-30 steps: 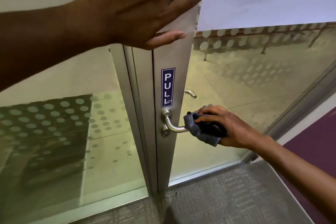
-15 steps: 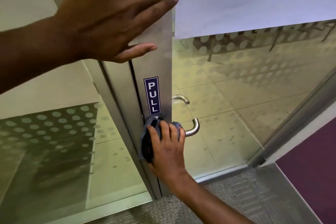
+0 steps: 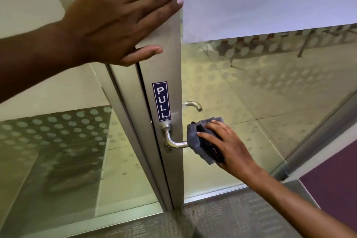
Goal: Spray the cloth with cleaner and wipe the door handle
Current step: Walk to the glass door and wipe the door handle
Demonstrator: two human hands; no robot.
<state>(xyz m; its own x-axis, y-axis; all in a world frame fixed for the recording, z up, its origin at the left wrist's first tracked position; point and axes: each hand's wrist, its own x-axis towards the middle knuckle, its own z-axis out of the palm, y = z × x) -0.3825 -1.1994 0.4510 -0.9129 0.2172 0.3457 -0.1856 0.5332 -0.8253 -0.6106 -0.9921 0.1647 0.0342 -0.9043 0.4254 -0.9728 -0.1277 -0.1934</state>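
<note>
A silver lever door handle (image 3: 171, 140) sticks out of the metal door frame (image 3: 170, 59) below a blue PULL sticker (image 3: 161, 101). My right hand (image 3: 227, 145) grips a folded grey cloth (image 3: 197, 141) wrapped around the outer end of the lever, so the tip is hidden. My left hand (image 3: 123, 17) lies flat against the door frame above, fingers spread, holding nothing. No spray bottle is in view.
A second handle (image 3: 193, 104) shows through the glass on the door's far side. Frosted dotted glass panels (image 3: 58, 141) flank the frame. Grey carpet (image 3: 222, 222) lies below, and a purple wall (image 3: 336, 189) stands at the lower right.
My right hand slid the cloth from the handle's base by the frame outward to the lever's end. My left hand stays pressed on the frame.
</note>
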